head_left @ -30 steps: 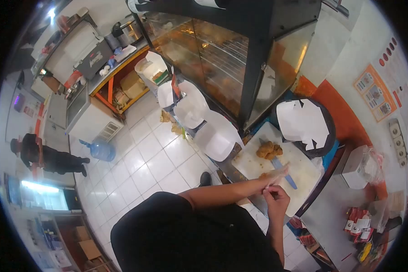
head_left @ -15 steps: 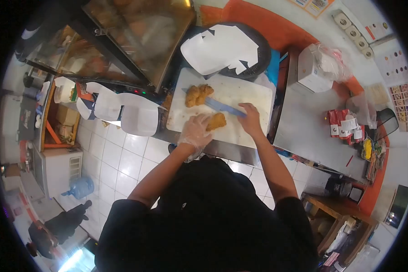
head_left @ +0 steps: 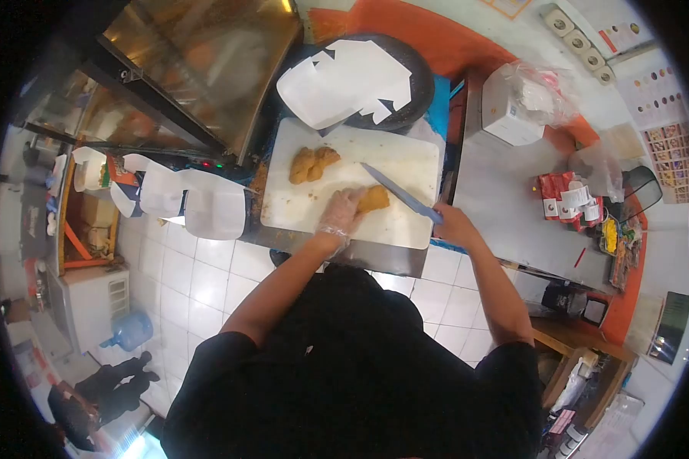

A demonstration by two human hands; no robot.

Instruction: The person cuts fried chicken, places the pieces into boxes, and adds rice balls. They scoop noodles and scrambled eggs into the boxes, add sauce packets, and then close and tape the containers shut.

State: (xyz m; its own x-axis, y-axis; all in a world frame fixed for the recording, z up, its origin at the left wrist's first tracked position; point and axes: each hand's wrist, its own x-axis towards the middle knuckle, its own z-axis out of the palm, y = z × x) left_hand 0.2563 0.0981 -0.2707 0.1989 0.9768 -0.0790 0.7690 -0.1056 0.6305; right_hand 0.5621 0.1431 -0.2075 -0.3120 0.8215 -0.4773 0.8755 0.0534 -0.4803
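My left hand [head_left: 342,213], in a clear plastic glove, has its fingers closed against a golden-brown piece of fried chicken [head_left: 374,199] on the white cutting board [head_left: 390,232]. In my bare right hand [head_left: 455,227] is the handle of a knife [head_left: 406,195]. Its bluish blade slants up and left over the board, just right of that piece. Larger fried chicken [head_left: 312,165] lies at the board's left side, apart from both hands. Small crumbs are scattered around it.
Behind the board, flat white paper boxes [head_left: 344,83] lie on a dark round surface. Open white boxes [head_left: 216,205] stand at left below the glass display case [head_left: 199,69]. A steel counter [head_left: 505,187] at right holds red packets [head_left: 563,197] and a white box [head_left: 513,115].
The knife has pulled away from the larger chicken, moving right and down with my right hand. My left hand stays at the smaller piece. The whole view has shifted slightly.
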